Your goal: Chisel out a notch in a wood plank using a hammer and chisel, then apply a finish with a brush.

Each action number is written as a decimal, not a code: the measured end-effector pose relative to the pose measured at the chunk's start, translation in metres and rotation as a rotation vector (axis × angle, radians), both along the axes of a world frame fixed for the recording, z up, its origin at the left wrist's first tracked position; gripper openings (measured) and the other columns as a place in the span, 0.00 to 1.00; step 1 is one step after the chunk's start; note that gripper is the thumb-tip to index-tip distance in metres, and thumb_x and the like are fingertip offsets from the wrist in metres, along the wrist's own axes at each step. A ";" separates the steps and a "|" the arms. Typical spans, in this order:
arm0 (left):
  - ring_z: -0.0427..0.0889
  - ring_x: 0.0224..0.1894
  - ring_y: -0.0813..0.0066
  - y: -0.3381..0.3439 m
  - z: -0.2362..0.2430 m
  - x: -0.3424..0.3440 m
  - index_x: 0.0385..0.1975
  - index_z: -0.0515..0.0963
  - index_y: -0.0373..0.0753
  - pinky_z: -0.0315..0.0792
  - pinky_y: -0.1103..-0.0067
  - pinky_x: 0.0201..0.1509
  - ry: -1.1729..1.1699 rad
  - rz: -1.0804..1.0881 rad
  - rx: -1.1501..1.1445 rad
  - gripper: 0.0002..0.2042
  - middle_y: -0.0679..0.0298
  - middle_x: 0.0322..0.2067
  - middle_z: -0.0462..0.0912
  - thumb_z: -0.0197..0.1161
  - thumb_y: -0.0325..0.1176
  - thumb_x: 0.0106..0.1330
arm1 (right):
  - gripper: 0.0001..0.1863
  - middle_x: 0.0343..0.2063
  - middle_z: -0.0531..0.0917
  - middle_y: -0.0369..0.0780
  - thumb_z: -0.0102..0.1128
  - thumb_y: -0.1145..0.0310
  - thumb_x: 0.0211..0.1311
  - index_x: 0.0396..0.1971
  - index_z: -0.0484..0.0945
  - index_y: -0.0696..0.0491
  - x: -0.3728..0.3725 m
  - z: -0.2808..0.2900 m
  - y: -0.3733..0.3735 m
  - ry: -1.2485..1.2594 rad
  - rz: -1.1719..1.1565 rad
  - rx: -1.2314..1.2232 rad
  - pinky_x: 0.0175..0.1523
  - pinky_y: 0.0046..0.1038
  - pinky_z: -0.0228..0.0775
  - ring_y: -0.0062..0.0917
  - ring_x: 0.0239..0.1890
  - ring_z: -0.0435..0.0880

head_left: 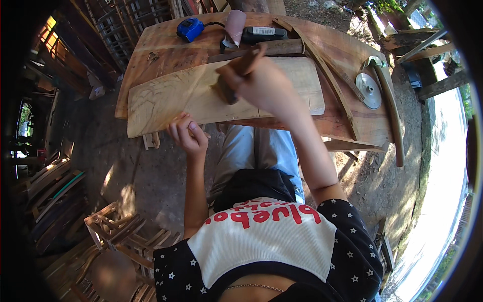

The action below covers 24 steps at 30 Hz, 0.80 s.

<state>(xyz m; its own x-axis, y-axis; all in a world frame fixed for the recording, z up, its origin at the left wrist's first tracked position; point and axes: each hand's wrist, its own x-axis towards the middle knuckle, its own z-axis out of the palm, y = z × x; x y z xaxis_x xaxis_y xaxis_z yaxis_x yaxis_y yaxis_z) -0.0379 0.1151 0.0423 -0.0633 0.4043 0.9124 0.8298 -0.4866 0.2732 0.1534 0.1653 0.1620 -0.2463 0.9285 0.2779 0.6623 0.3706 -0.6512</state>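
A pale wooden board (171, 95) with a curved end lies across the near side of a workbench, its near edge toward my body. My right hand (266, 85) is closed around a brown wooden-handled tool (250, 59) over the middle of the board. Motion blurs the tool, so its exact kind does not show; a dark, block-like end points down at the wood. At the board's near edge, my left hand (188, 133) has its fingers curled against the rim, gripping it.
The reddish workbench top (166, 43) bears a blue tape measure (189, 29), a pink roll (235, 26), a black case (264, 34), long wooden strips (329, 75) and a metal disc (368, 90). Wooden frames (115, 226) are piled behind me at lower left.
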 end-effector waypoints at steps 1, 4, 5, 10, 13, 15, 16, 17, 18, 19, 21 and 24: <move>0.75 0.32 0.62 -0.001 0.001 -0.002 0.27 0.71 0.35 0.63 0.70 0.39 0.007 0.020 0.005 0.08 0.60 0.26 0.74 0.47 0.31 0.63 | 0.16 0.18 0.80 0.42 0.49 0.59 0.61 0.27 0.80 0.54 0.020 -0.003 0.001 0.075 -0.062 -0.039 0.28 0.33 0.70 0.30 0.23 0.81; 0.74 0.31 0.63 0.001 0.002 -0.001 0.26 0.70 0.36 0.63 0.70 0.39 0.021 0.032 0.019 0.08 0.60 0.25 0.73 0.47 0.31 0.63 | 0.17 0.22 0.80 0.36 0.50 0.57 0.62 0.37 0.81 0.53 0.090 0.013 -0.006 0.122 -0.223 -0.173 0.24 0.19 0.65 0.15 0.19 0.74; 0.74 0.31 0.63 0.002 0.002 -0.001 0.26 0.70 0.36 0.63 0.70 0.38 0.043 0.034 0.033 0.08 0.60 0.25 0.73 0.47 0.31 0.63 | 0.17 0.21 0.80 0.37 0.50 0.57 0.62 0.38 0.81 0.54 0.103 0.021 -0.015 0.142 -0.302 -0.134 0.24 0.19 0.66 0.16 0.19 0.75; 0.71 0.30 0.63 0.005 0.002 0.001 0.26 0.70 0.36 0.64 0.70 0.39 0.027 0.026 0.033 0.09 0.60 0.26 0.73 0.46 0.32 0.64 | 0.20 0.17 0.80 0.44 0.43 0.58 0.61 0.19 0.79 0.52 0.080 0.046 -0.032 -0.384 -0.654 -0.047 0.30 0.38 0.73 0.36 0.21 0.81; 0.72 0.30 0.62 0.003 -0.004 -0.004 0.26 0.70 0.35 0.64 0.69 0.39 0.026 0.029 0.023 0.09 0.60 0.26 0.73 0.46 0.32 0.65 | 0.06 0.14 0.78 0.42 0.55 0.67 0.46 0.18 0.77 0.53 0.009 0.030 -0.040 -0.486 -0.392 0.192 0.25 0.32 0.73 0.33 0.19 0.81; 0.74 0.32 0.62 0.002 -0.001 -0.003 0.27 0.71 0.36 0.63 0.69 0.39 0.020 0.028 0.027 0.09 0.60 0.26 0.73 0.47 0.33 0.64 | 0.06 0.16 0.79 0.43 0.57 0.68 0.39 0.19 0.76 0.54 -0.023 0.026 -0.047 -0.331 -0.142 0.276 0.24 0.30 0.72 0.32 0.19 0.82; 0.74 0.32 0.61 0.001 -0.001 -0.001 0.27 0.71 0.36 0.63 0.69 0.39 0.042 0.039 0.013 0.09 0.60 0.26 0.73 0.47 0.33 0.64 | 0.12 0.15 0.77 0.43 0.63 0.62 0.41 0.28 0.77 0.49 -0.032 0.022 -0.046 -0.265 -0.023 0.187 0.24 0.33 0.71 0.36 0.19 0.80; 0.74 0.32 0.61 0.002 0.000 0.003 0.27 0.71 0.36 0.63 0.68 0.39 0.062 0.048 -0.002 0.09 0.59 0.26 0.73 0.47 0.33 0.64 | 0.11 0.16 0.78 0.44 0.61 0.62 0.47 0.31 0.78 0.50 -0.037 0.017 -0.043 -0.169 0.078 0.142 0.26 0.34 0.72 0.38 0.20 0.80; 0.74 0.32 0.61 0.000 0.000 0.001 0.27 0.71 0.36 0.63 0.68 0.39 0.061 0.050 0.004 0.09 0.59 0.26 0.73 0.47 0.33 0.64 | 0.11 0.16 0.78 0.44 0.61 0.62 0.47 0.31 0.78 0.50 -0.036 0.016 -0.043 -0.169 0.079 0.149 0.26 0.34 0.72 0.38 0.20 0.80; 0.74 0.32 0.61 -0.001 -0.002 0.000 0.27 0.71 0.36 0.63 0.68 0.39 0.041 0.049 -0.008 0.09 0.59 0.26 0.73 0.47 0.33 0.64 | 0.10 0.17 0.79 0.44 0.59 0.61 0.50 0.31 0.79 0.50 -0.031 0.015 -0.043 -0.067 0.120 0.079 0.27 0.34 0.73 0.38 0.21 0.80; 0.74 0.31 0.62 -0.002 0.000 0.000 0.26 0.70 0.36 0.63 0.69 0.39 0.018 0.046 -0.005 0.09 0.59 0.26 0.72 0.47 0.33 0.64 | 0.11 0.18 0.80 0.43 0.54 0.61 0.58 0.32 0.80 0.51 -0.009 0.020 -0.042 -0.031 0.100 -0.008 0.28 0.33 0.73 0.35 0.22 0.81; 0.69 0.30 0.61 -0.001 0.004 -0.001 0.23 0.68 0.35 0.66 0.69 0.40 0.014 0.036 0.023 0.10 0.59 0.24 0.69 0.45 0.32 0.64 | 0.12 0.16 0.79 0.41 0.50 0.66 0.62 0.32 0.80 0.56 0.061 0.019 -0.046 -0.053 -0.215 0.018 0.23 0.24 0.67 0.23 0.16 0.77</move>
